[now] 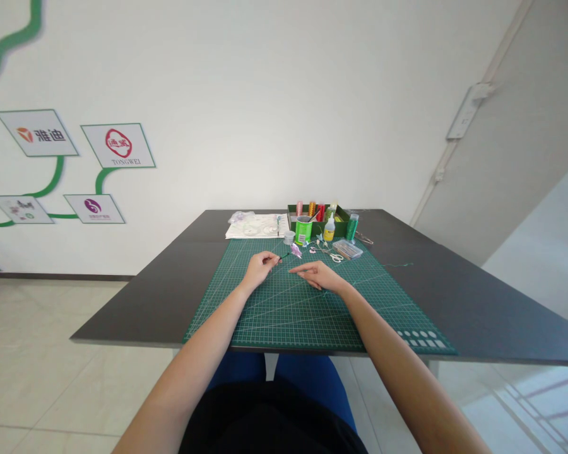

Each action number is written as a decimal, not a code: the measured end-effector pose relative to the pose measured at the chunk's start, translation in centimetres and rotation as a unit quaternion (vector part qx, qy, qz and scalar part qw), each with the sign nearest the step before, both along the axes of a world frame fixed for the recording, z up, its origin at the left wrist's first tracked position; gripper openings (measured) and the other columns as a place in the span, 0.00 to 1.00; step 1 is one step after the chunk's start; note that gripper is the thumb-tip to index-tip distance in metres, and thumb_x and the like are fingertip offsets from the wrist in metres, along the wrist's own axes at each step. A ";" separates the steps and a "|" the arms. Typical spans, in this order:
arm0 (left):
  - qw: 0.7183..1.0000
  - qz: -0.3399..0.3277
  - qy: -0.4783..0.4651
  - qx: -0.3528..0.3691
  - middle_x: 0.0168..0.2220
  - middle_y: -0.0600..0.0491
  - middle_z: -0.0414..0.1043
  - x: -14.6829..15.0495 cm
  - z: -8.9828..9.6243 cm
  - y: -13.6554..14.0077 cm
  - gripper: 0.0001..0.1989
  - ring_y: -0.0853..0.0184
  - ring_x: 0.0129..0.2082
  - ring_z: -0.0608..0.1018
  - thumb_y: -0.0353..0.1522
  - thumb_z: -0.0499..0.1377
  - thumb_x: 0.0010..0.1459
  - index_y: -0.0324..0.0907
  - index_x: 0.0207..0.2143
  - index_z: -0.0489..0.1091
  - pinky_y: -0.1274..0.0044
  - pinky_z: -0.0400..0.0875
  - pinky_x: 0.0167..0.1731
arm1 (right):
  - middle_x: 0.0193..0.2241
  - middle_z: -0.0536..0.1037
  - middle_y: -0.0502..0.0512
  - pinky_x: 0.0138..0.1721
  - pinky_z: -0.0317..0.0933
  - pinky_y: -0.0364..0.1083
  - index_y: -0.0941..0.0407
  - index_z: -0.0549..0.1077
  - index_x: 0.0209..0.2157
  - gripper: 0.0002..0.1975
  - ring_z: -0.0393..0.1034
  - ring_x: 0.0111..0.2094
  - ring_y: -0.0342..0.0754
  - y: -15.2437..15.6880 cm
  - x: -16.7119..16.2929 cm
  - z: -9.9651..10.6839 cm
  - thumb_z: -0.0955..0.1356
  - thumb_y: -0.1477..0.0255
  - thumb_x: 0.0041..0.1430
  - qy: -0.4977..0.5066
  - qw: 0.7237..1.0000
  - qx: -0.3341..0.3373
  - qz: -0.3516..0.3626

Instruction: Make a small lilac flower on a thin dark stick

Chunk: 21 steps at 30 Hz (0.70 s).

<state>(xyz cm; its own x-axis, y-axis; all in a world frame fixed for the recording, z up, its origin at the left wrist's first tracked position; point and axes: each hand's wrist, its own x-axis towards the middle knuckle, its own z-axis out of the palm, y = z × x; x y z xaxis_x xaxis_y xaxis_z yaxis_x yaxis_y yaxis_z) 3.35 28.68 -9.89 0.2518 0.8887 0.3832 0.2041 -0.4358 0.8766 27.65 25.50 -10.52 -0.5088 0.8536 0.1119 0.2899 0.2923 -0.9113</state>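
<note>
My left hand (260, 268) pinches a thin dark green stem (284, 256) between thumb and fingertips. At the stem's far end shows a small pale purple flower (296, 251); whether the two are joined is hard to make out. Just right of it, my right hand (319, 275) hovers over the green cutting mat (284, 315), index finger stretched toward the left and the other fingers loosely bent. I see nothing in that hand, though a fine thread would be too small to tell. Beyond the hands lie white-handled scissors (336, 257) and several small flower pieces (319, 244).
Behind stand a bright green can (303, 231), a glue bottle (329, 228), a green thread spool (353, 227) and a dark green box (341, 221) of spools. A clear case (348, 249) sits right, white papers (255, 226) left. The dark table (161, 296) meets a wall.
</note>
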 end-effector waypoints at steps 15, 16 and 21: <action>1.000 0.008 0.013 0.005 0.27 0.52 0.76 0.0 0.3 -0.2 0.13 0.67 0.25 0.73 0.41 0.66 0.53 0.39 0.31 0.77 0.75 0.69 0.30 | 0.10 0.61 0.40 0.19 0.48 0.40 0.65 0.77 0.56 0.28 0.51 0.12 0.38 0.0 0.0 0.1 0.68 0.59 0.61 -0.005 1.000 -0.004 -0.001; 1.000 0.009 0.015 0.005 0.26 0.52 0.75 0.0 0.3 -0.2 0.13 0.67 0.25 0.73 0.41 0.66 0.53 0.39 0.31 0.77 0.75 0.69 0.30 | 0.10 0.61 0.40 0.19 0.48 0.40 0.65 0.78 0.56 0.28 0.51 0.12 0.38 -0.1 0.0 0.1 0.69 0.59 0.61 -0.005 1.000 -0.005 -0.003; 1.000 0.006 0.018 -0.012 0.25 0.53 0.74 0.0 0.3 -0.3 0.12 0.68 0.24 0.73 0.40 0.65 0.54 0.39 0.32 0.76 0.77 0.67 0.25 | 0.10 0.61 0.39 0.19 0.47 0.40 0.65 0.78 0.55 0.29 0.51 0.13 0.38 -0.1 -0.1 0.2 0.69 0.59 0.61 -0.001 1.000 -0.008 -0.001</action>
